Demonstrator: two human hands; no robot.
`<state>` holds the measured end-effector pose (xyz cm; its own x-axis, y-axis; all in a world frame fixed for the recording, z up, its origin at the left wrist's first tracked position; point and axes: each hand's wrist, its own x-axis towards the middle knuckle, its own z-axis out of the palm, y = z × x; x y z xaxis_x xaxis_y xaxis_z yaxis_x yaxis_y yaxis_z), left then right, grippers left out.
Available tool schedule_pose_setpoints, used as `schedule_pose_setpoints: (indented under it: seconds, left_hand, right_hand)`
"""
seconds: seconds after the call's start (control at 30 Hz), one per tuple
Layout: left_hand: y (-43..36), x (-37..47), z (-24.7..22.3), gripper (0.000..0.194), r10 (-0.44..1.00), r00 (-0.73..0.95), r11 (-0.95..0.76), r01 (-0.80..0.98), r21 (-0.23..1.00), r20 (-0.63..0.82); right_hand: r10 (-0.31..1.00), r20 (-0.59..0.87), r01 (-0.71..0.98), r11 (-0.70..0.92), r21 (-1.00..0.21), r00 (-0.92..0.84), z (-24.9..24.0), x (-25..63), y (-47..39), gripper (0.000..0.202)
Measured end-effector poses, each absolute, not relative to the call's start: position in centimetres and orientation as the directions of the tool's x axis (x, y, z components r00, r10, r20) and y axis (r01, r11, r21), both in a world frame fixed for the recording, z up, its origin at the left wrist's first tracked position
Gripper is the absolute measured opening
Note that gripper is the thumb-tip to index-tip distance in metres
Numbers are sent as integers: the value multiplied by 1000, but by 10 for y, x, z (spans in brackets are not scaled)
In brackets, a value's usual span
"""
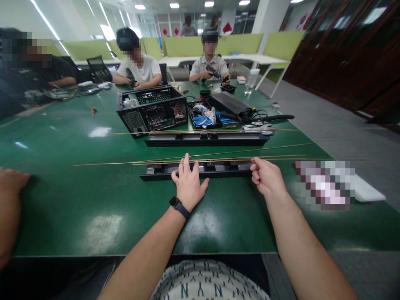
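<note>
A long black channel-shaped rail [223, 172] lies crosswise in front of me, with several thin brass-coloured rods [106, 164] along its far edge. My left hand [190, 183], a dark band on its wrist, rests over the rail's left half. Its fingers are spread, and the fingertips reach the rods. At the rail's right end my right hand [267, 175] is closed in a pinch, apparently on a rod; the fingers partly hide the grip. Behind lies a second black rail [206, 142], also with rods along its top.
An opened black computer case [153, 110] stands beyond the rails, beside a black tray [215, 121] with blue-and-white gloves [204, 116]. A white object [368, 189] lies at right. Another person's arm [11, 200] rests at left; people sit across the green table [93, 200].
</note>
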<state>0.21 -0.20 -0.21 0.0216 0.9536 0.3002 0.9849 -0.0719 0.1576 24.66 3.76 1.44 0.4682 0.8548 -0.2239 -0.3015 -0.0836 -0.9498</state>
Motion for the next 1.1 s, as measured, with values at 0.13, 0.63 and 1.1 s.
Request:
schedule_pose_setpoints:
  seconds: [0.13, 0.63, 1.1]
  left_hand:
    - [-2, 2, -2, 69, 956, 20, -69, 985, 157, 294]
    - [-1, 2, -3, 69, 950, 22, -76, 983, 164, 310]
    - [-2, 2, -2, 67, 950, 27, -83, 982, 170, 310]
  right_hand:
    - [851, -221, -298, -80, -951, 477, 15, 247, 37, 9]
    - [850, -255, -293, -126, -948, 462, 17, 244, 37, 6]
    - [867, -222, -295, -92, -951, 446, 12, 246, 38, 6]
